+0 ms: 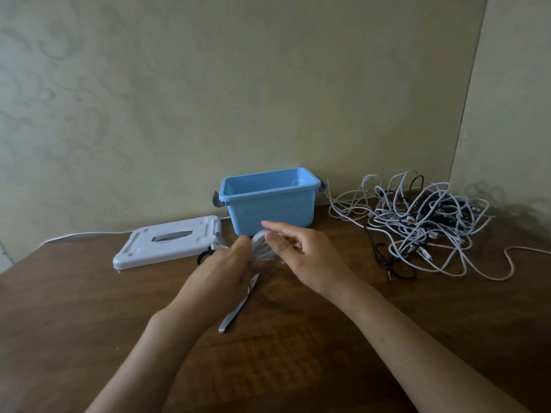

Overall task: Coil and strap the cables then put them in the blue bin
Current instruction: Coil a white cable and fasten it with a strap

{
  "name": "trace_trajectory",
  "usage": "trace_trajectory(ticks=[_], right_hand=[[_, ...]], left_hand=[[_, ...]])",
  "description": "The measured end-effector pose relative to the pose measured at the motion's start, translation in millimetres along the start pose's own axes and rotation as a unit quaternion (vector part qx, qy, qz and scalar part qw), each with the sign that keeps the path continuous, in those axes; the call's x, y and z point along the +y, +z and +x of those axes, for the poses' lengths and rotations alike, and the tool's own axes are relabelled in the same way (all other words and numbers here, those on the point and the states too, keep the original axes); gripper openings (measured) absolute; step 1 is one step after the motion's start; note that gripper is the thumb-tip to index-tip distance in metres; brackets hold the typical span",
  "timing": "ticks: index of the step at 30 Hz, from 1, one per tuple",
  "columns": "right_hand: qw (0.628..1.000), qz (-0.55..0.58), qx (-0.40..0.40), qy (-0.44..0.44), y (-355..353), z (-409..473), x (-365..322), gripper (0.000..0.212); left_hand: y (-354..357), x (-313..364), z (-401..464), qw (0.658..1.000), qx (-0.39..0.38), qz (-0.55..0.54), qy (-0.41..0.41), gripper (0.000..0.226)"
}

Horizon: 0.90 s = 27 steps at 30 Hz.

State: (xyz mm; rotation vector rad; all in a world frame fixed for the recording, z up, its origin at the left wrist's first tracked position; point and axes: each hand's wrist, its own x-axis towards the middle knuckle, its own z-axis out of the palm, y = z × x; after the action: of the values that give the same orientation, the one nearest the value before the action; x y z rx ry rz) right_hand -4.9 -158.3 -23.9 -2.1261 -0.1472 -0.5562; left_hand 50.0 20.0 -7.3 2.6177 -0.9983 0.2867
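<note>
Item, white cable coil (262, 247), just before the blue bin (269, 201): my left hand (225, 268) gripped it, my right hand (295, 248), apparently half-open, pinched it; I judged firm loops essential while strapping.

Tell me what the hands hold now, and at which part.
Both hands hold a white cable coil. The left hand grips its left edge; the right hand touches its right edge with its fingers.
</note>
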Motion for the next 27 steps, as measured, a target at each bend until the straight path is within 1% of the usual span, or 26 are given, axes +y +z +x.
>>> trace_trajectory(ticks=[2,4,7,8,10,12,16,19,22,24,27], right_hand=[[1.000,-0.012,-0.003,0.018,-1.4,0.9,1.0,0.062],[0.998,-0.059,-0.003,0.023,-2.8,1.5,2.7,0.058],[0.990,-0.141,-0.022,0.006,0.4,1.0,5.9,0.034],[0.986,-0.162,-0.035,0.002,2.7,0.7,6.6,0.030],[0.979,-0.193,-0.066,0.001,7.6,-0.1,8.1,0.032],[0.972,-0.218,-0.094,0.000,11.2,-0.7,8.6,0.034],[0.956,-0.270,-0.118,-0.006,18.1,1.6,9.5,0.032],[0.954,-0.273,-0.121,-0.003,24.8,5.0,13.5,0.041],[0.948,-0.283,-0.143,0.004,30.3,8.2,18.5,0.048],[0.944,-0.293,-0.152,0.001,31.7,9.7,21.0,0.046],[0.939,-0.304,-0.161,-0.003,30.6,9.9,23.8,0.034]], left_hand=[[-10.4,-6.5,4.4,1.000,0.010,-0.019,-0.016,0.012],[-18.4,-20.9,2.6,0.999,0.007,-0.021,-0.037,0.015],[-19.9,-56.5,-10.4,0.997,0.024,-0.036,-0.066,0.019],[-17.6,-68.4,-16.4,0.995,0.039,-0.053,-0.076,0.020],[-10.5,-88.2,-25.0,0.990,0.067,-0.083,-0.093,0.023],[-5.1,-98.1,-27.1,0.985,0.073,-0.102,-0.115,0.023],[-1.9,-99.4,-25.7,0.978,0.107,-0.140,-0.109,0.019],[0.6,-96.4,-25.4,0.975,0.097,-0.169,-0.107,0.019],[4.0,-92.9,-25.7,0.977,0.078,-0.157,-0.125,0.023],[4.6,-90.1,-25.5,0.976,0.074,-0.157,-0.134,0.026],[3.8,-87.7,-25.9,0.974,0.075,-0.158,-0.141,0.027]])
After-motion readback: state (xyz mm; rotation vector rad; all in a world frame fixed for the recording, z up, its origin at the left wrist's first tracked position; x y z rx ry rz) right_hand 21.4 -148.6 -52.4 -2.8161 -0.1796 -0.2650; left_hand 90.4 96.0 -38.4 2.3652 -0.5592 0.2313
